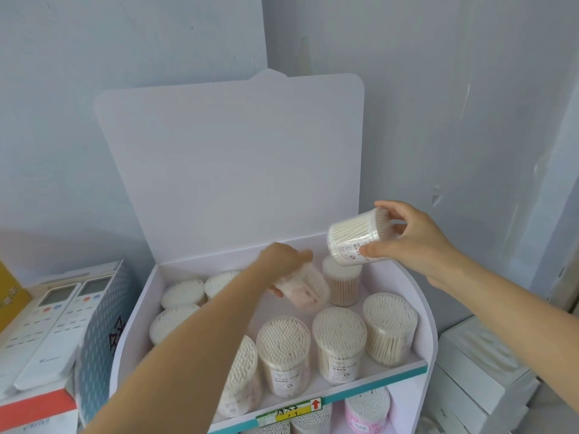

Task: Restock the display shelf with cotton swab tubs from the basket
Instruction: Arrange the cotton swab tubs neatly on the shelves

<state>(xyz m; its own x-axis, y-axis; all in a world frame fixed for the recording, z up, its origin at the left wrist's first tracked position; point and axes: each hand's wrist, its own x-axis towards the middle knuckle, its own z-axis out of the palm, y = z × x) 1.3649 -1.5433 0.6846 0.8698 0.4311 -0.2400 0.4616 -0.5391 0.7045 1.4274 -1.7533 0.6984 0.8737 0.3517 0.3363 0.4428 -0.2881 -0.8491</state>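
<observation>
Front row: three cotton swab tubs (340, 343) are standing upright just behind the shelf lip (372, 382), with a fourth, leaning tub (241, 377) at their left, partly hidden by the forearm.
Left hand: the left hand (283, 260) is reaching over the front row toward the middle back of the display shelf (421, 305), fingers curled around a blurred tub (302, 288); it is tilting, its base pointing down and toward the right.
Left-hand grip: closed on that tub, though the blur is hiding how the fingers are lying.
Open spot: bare shelf floor is showing just below and behind the blurred tub, between the left-back cluster (183, 292) and the pinkish upright tub (341, 285).
Right hand: the right hand (413, 242) is hovering above the shelf's back right corner, thumb and fingers pinching a second tub (355, 238) at its far end.
Long axis: that tub is lying nearly sideways, swab tips pointing right toward the palm, base pointing left toward the gap.
Deciding relation: the left hand is sitting nearer the gap and lower; the right-hand tub is waiting higher and to the right, likely needing a turn to upright first.
Basket: not in view.
</observation>
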